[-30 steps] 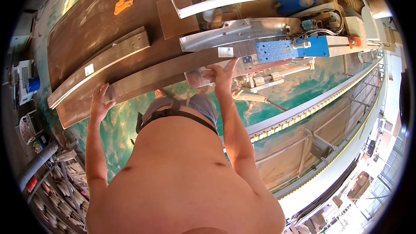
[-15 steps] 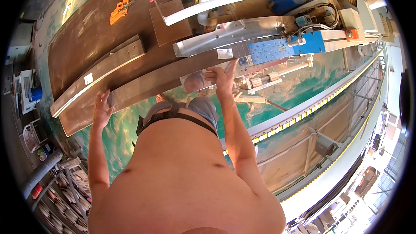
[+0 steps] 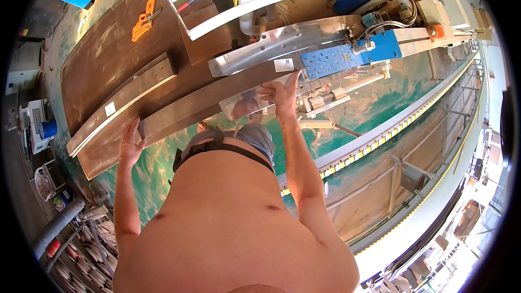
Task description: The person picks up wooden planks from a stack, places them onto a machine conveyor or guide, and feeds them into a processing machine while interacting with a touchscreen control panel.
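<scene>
A long brown board (image 3: 211,92) with a white label (image 3: 284,65) lies slantwise in front of me, its right end by a blue perforated plate (image 3: 328,62). At the board's left end is my left hand (image 3: 131,144), open, its fingers stretched up and the palm side against that end. My right hand (image 3: 283,99) is open near the right end, with one finger pointing up along the board's near edge and the others spread over a shiny metal plate (image 3: 239,106). Its thumb is not clearly visible.
Left of the board, stacked narrow boards (image 3: 122,104) rest on a large brown table (image 3: 108,43). An orange tool (image 3: 144,20) lies beyond them. A white curved frame (image 3: 271,8) arches overhead. Machine parts, hoses and a yellow-edged rail (image 3: 380,141) fill the right side.
The long board has slid a little to the right, its label now closer to the blue plate. Both hands have moved along with it. My view has shifted slightly.
</scene>
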A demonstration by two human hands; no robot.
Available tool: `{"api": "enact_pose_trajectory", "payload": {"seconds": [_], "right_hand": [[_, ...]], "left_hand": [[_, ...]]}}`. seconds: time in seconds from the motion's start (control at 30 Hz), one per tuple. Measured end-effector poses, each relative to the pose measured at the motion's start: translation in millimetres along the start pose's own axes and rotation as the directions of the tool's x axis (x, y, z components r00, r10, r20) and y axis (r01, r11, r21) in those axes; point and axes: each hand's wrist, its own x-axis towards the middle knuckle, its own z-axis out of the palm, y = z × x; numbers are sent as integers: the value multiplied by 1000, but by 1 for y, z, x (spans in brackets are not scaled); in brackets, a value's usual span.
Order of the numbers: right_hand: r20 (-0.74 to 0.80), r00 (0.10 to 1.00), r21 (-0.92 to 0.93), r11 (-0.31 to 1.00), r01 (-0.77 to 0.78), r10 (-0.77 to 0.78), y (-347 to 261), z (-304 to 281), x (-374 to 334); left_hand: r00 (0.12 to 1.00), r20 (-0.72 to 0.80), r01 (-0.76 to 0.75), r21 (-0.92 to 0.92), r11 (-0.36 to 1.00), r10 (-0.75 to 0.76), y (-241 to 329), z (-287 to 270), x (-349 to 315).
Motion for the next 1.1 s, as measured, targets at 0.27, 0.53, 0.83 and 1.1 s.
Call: {"api": "enact_pose_trajectory", "payload": {"seconds": [0.27, 0.53, 0.83, 1.1], "right_hand": [[5, 999, -6, 999, -32, 32, -6, -13, 9], [21, 997, -26, 996, -80, 80, -16, -24, 14], [21, 999, -45, 998, 39, -38, -38, -92, 54], [-33, 984, 138, 974, 178, -175, -50, -155, 93]], "left_hand": [[998, -32, -62, 24, 998, 62, 1, 10, 3], [998, -37, -56, -7, 998, 56, 11, 15, 7], [999, 9, -48, -26, 999, 48, 66, 36, 44], [989, -37, -146, -136, 980, 142, 124, 47, 78]]}}
